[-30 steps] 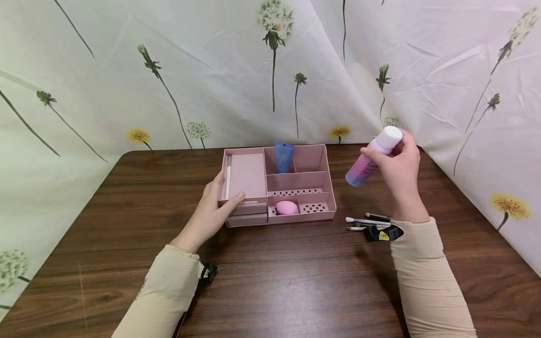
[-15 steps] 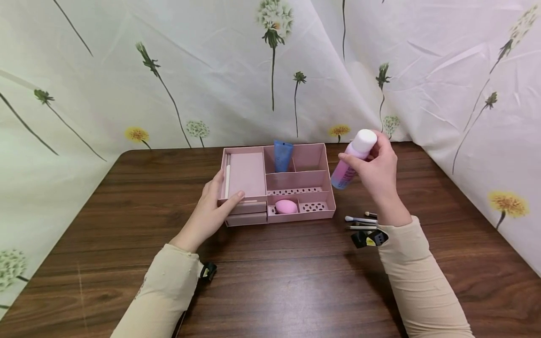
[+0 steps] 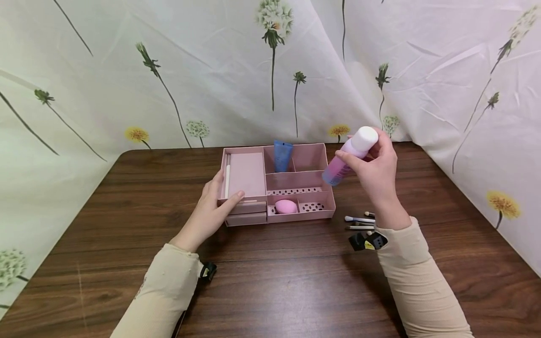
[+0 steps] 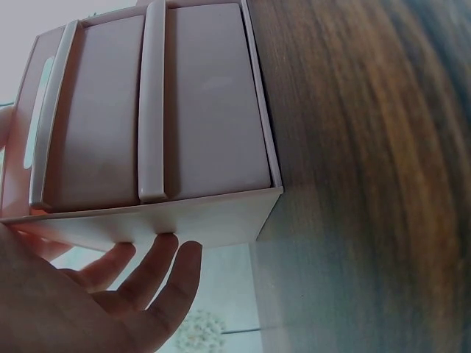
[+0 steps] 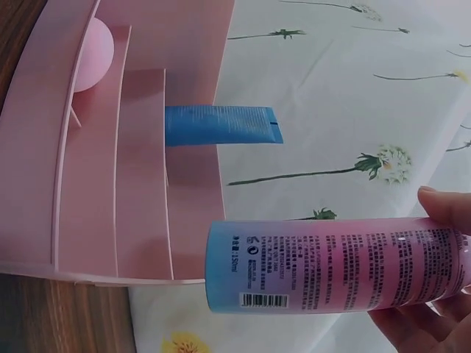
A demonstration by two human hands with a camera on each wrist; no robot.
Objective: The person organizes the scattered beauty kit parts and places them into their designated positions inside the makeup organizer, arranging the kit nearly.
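Note:
A pink makeup organizer (image 3: 247, 174) stands on the table. My left hand (image 3: 204, 206) holds its left side, thumb over the front corner; in the left wrist view, fingertips touch the outer side wall beside two drawers (image 4: 217, 95). My right hand (image 3: 378, 164) grips a pink-to-blue bottle (image 3: 339, 168) with a white cap (image 3: 365, 138) near its upper end. The bottle tilts, its blue base over the organizer's right edge, near the back right compartment. A blue squeeze tube (image 3: 282, 157) stands in the compartment left of that one. A pink makeup sponge (image 3: 286, 206) lies in the front row.
Several makeup brushes (image 3: 359, 219) lie on the table right of the organizer, partly hidden by the right wrist. A white-handled stick, perhaps a brush (image 3: 227, 176), lies in the organizer's left tray. Behind the table (image 3: 270, 281) hangs a flower-print cloth (image 3: 236, 70).
My right hand has carried the bottle left, from beside the organizer to over its right edge, lifting it slightly in the last half second. My left hand has kept its place.

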